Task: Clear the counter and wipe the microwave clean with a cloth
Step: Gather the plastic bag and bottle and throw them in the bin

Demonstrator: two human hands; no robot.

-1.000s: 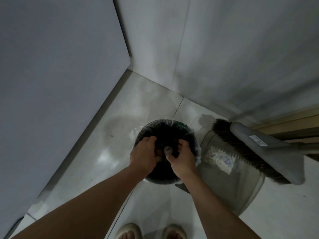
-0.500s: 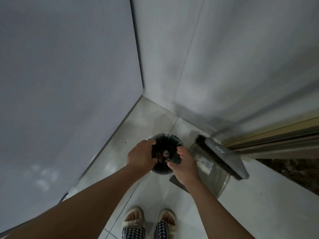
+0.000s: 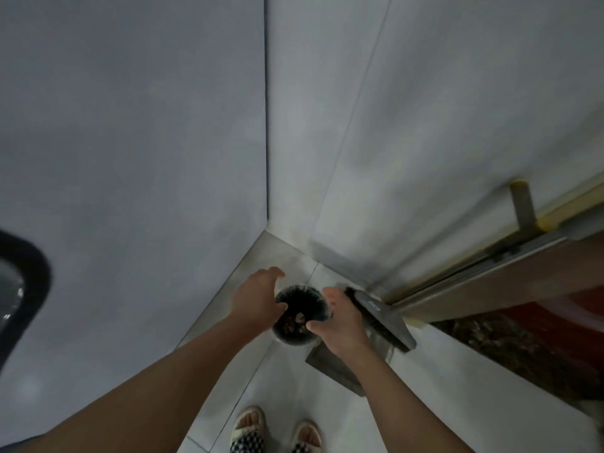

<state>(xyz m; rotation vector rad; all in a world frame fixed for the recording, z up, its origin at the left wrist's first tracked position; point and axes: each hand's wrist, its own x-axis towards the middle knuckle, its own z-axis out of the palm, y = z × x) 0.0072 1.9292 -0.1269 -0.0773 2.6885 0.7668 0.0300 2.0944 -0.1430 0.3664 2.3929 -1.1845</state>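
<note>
— How far along is the person?
— Early, it seems: scraps lie in the bin [image 3: 299, 317] on the floor [image 3: 441, 403], beside a dustpan [image 3: 340, 364] and brush [image 3: 382, 313]. No microwave or cloth in sight — wiping is still to do.
— And the hands?
— The left hand [image 3: 258, 300] and right hand [image 3: 340, 320] hover above the bin's rim, fingers [image 3: 276, 272] relaxed, grasping nothing.

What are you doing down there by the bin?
A person stands over a small round trash bin in the corner of the floor. Both hands are open above it, the left hand on one side and the right hand on the other, holding nothing. Some scraps lie inside the bin. A broom and a dustpan sit right beside it.
</note>
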